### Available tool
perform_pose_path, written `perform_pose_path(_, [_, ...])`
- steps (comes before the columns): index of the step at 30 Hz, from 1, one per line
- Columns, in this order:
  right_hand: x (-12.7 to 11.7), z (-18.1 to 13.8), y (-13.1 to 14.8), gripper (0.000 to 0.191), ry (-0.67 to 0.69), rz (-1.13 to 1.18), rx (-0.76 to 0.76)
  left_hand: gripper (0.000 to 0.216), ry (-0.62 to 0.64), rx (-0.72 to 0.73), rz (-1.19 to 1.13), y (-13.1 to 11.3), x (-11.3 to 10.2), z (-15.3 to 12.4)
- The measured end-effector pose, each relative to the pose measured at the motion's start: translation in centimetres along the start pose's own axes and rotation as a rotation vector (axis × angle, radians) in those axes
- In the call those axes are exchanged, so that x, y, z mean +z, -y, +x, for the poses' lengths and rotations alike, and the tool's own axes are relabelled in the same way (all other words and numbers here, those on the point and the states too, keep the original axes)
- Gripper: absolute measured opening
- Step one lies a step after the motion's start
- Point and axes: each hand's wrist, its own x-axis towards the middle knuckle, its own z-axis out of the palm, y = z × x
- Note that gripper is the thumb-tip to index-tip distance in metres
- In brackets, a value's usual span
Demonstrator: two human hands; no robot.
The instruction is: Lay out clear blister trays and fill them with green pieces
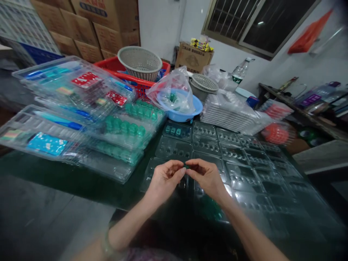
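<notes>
My left hand point(165, 179) and my right hand point(207, 177) meet over the table, fingers pinched together on a small green piece point(187, 167) held between their tips. Below them lie rows of clear plastic blister trays point(239, 159) on the dark table. One tray at the far left of the rows point(178, 130) holds a few green pieces. A blue bowl point(181, 110) with a clear bag in it stands just beyond the trays.
Stacks of filled clear trays point(76, 108) with green, blue and red items lie at the left. A red basket point(141, 81) with a beige basket in it, cardboard boxes point(89, 25), a grey basket point(203, 85), a stack of clear trays point(231, 112) and a water bottle point(240, 72) stand behind.
</notes>
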Motion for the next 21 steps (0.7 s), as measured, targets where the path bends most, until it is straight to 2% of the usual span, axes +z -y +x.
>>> perform_pose_path(3, [0.5, 0.3, 0.5, 0.018, 0.061, -0.075, -0.069, 0.018, 0.022, -0.009, -0.054, 0.6, -0.8, 0.6])
perform_pose_path(6, [0.9, 0.3, 0.8, 0.027, 0.090, -0.055, -0.080, 0.020, 0.064, -0.026, -0.163, 1.4, -1.4, 1.1])
perform_pose_path(10, [1.5, 0.3, 0.8, 0.023, 0.026, -0.110, -0.125, 0.022, 0.110, -0.120, -0.260, 1.7, -1.8, 1.3])
perform_pose_path(13, [1.8, 0.2, 0.9, 0.018, -0.014, -0.188, -0.217, 0.022, 0.149, -0.210, -0.301, 1.7, -1.9, 1.3])
perform_pose_path(16, [1.9, -0.2, 1.3, 0.016, -0.049, -0.257, -0.287, 0.020, 0.162, -0.239, -0.376, 1.6, -1.9, 1.3])
perform_pose_path(21, [1.7, -0.9, 1.8, 0.015, 0.010, -0.226, -0.238, 0.022, 0.173, -0.222, -0.432, 1.5, -1.5, 1.0])
